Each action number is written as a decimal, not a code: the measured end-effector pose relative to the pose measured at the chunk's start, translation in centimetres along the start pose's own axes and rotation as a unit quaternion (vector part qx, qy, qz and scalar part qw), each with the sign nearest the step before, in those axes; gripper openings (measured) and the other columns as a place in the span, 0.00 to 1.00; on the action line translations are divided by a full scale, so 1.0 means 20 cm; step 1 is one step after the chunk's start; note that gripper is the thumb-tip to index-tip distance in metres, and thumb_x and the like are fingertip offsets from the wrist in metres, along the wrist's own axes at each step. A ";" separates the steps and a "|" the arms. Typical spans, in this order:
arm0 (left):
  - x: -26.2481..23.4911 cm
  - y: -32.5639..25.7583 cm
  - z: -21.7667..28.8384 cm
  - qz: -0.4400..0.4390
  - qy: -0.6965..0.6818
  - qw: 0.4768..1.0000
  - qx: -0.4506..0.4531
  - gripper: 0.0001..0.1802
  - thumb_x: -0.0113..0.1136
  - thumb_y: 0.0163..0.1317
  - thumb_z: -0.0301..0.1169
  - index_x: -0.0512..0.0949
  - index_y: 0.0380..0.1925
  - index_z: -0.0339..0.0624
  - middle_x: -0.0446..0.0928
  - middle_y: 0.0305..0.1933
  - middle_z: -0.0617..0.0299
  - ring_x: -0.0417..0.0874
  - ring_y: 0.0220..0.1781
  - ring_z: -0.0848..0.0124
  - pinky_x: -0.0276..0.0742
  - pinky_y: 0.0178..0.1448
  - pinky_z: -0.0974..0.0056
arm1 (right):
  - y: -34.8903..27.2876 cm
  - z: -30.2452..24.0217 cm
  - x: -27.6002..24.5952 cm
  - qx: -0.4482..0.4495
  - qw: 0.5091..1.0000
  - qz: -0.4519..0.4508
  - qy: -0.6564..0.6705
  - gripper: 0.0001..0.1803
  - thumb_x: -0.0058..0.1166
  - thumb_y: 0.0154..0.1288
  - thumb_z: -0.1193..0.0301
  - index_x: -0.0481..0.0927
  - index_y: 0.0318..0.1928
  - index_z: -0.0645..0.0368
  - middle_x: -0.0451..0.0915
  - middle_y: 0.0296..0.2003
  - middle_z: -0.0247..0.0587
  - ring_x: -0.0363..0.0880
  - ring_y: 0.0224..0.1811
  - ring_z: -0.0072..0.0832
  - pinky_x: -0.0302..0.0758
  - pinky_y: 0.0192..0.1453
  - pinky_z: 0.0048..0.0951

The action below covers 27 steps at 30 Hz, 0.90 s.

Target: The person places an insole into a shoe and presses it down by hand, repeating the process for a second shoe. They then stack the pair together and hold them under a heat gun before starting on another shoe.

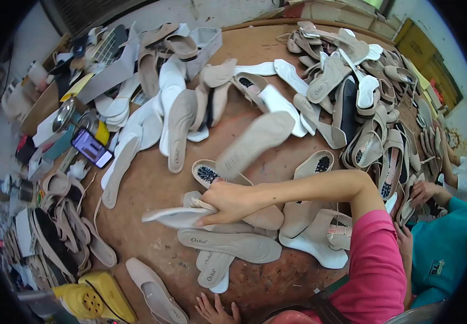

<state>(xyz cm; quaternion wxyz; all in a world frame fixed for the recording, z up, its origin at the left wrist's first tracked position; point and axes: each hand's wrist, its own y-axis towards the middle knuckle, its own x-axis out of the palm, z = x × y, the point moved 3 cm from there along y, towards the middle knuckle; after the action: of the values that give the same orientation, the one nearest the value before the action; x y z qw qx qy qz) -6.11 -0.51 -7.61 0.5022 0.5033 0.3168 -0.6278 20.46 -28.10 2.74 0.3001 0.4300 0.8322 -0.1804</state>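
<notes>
My right hand [223, 204] reaches in from the right under a pink sleeve. Its fingers are closed on a pale insole [176, 217], which sticks out to the left over the table. Just beyond the hand, a long beige insole [257, 141] looks smeared by motion above a beige shoe [205, 171] with a dark patterned lining. Below the hand lie several grey-beige insoles [233, 244], overlapping. At the lower edge my left hand [217, 311] rests with fingers spread on the brown tabletop, holding nothing visible. To its left is a beige flat shoe [156, 291].
Piled shoes [371, 135] fill the far right; white insoles [174, 81] lie across the back. A phone [91, 148] leans at the left. A yellow telephone [95, 297] sits at lower left. At right, a teal-sleeved person's hand [427, 193] touches a shoe.
</notes>
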 end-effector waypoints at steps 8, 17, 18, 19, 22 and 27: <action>-0.03 0.02 0.01 -0.007 -0.016 1.000 -0.016 0.36 0.60 0.61 0.48 0.67 0.67 0.48 0.58 0.74 0.41 0.57 0.75 0.40 0.50 0.74 0.34 | 0.10 0.52 -0.56 0.178 0.935 0.298 0.071 0.31 0.67 0.52 0.53 0.83 0.45 0.70 0.84 0.38 0.51 0.85 0.39 0.33 0.80 0.41 0.36; 0.00 -0.01 -0.02 -0.046 -0.044 0.998 -0.026 0.34 0.63 0.56 0.42 0.70 0.61 0.42 0.57 0.74 0.40 0.53 0.76 0.40 0.44 0.75 0.33 | 0.03 1.06 -0.73 0.368 0.787 0.410 -0.277 0.11 0.57 0.55 0.71 0.85 0.36 0.64 0.84 0.36 0.58 0.84 0.42 0.52 0.79 0.51 0.49; -0.03 -0.02 -0.02 -0.052 -0.039 0.997 -0.039 0.34 0.63 0.56 0.43 0.70 0.62 0.42 0.57 0.73 0.39 0.53 0.76 0.39 0.45 0.74 0.32 | 0.07 0.96 -0.70 0.327 0.805 0.420 -0.263 0.11 0.57 0.55 0.73 0.85 0.38 0.63 0.84 0.37 0.59 0.84 0.41 0.53 0.78 0.51 0.48; -0.02 0.00 -0.01 -0.062 -0.045 0.996 -0.037 0.35 0.64 0.56 0.44 0.70 0.63 0.43 0.58 0.73 0.39 0.53 0.76 0.39 0.46 0.74 0.32 | 0.02 0.87 -0.71 0.298 0.811 0.433 -0.258 0.12 0.56 0.56 0.74 0.86 0.40 0.62 0.83 0.38 0.59 0.83 0.41 0.53 0.78 0.50 0.47; -0.03 0.00 -0.01 -0.054 -0.051 0.997 -0.034 0.35 0.64 0.56 0.43 0.69 0.63 0.42 0.57 0.73 0.40 0.54 0.75 0.39 0.47 0.74 0.32 | -0.06 0.56 -0.65 0.153 0.850 0.461 -0.203 0.11 0.57 0.61 0.72 0.85 0.41 0.65 0.83 0.33 0.60 0.86 0.38 0.44 0.78 0.46 0.41; -0.06 0.00 0.00 -0.021 -0.075 0.997 -0.027 0.32 0.62 0.60 0.41 0.70 0.63 0.41 0.58 0.73 0.40 0.54 0.76 0.40 0.46 0.75 0.34 | -0.24 0.00 -0.34 0.013 0.933 0.358 0.018 0.13 0.60 0.64 0.73 0.82 0.48 0.63 0.85 0.42 0.48 0.81 0.38 0.30 0.78 0.45 0.33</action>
<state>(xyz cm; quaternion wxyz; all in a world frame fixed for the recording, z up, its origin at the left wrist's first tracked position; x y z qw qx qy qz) -6.12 -0.16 -6.50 0.5248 0.4346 0.3056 -0.6651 19.59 -34.94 7.34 0.3238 0.7066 0.6259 -0.0641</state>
